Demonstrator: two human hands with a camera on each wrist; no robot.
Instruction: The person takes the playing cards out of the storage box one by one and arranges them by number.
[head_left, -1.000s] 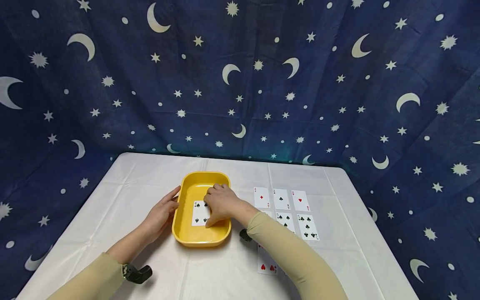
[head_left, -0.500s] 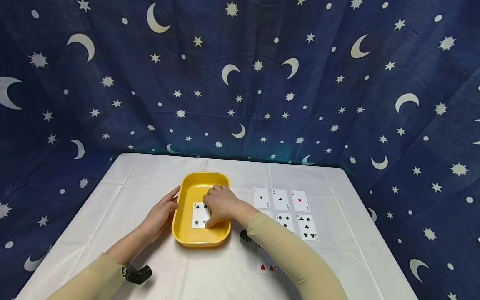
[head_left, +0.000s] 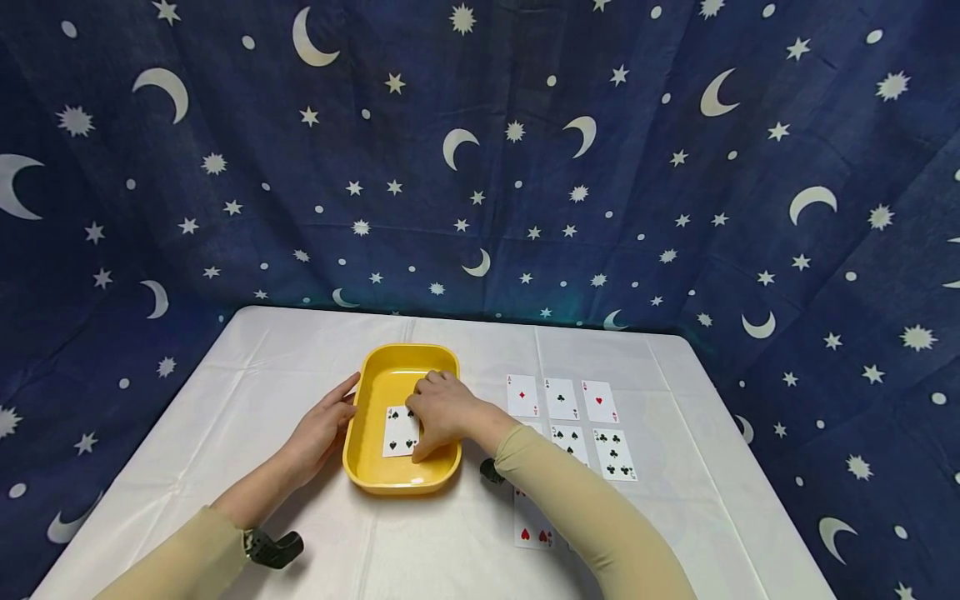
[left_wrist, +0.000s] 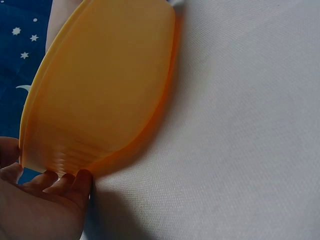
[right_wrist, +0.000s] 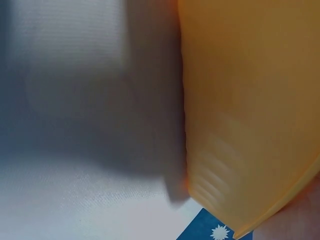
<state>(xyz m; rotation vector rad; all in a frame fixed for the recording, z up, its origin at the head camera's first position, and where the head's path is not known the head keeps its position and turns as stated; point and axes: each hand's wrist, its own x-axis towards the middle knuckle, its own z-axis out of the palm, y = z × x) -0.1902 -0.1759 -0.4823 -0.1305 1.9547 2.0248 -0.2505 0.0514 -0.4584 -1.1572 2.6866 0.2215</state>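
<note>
In the head view a yellow tray (head_left: 402, 482) stands on the white table, left of middle. Inside it a playing card, the four of spades (head_left: 397, 435), lies face up, its right part hidden under my right hand (head_left: 444, 414). The right fingers curl over the far edge of this card and the thumb is at its near edge. My left hand (head_left: 318, 440) rests its fingers against the tray's outer left side. In the left wrist view the left fingertips (left_wrist: 84, 179) touch the tray's wall. The right wrist view shows only the tray's outside and a bit of skin at the rim.
Right of the tray, playing cards lie in rows: the ace of diamonds (head_left: 522, 396), ace of clubs (head_left: 562, 399), ace of hearts (head_left: 600, 402) and five of clubs (head_left: 615, 455). A hearts card (head_left: 531, 525) and others are partly under the right sleeve (head_left: 592, 508). A starry cloth (head_left: 480, 208) hangs behind.
The four of spades has slid slightly toward me inside the tray under my right hand, which has shifted only a little. My left hand and the tray look unmoved.
</note>
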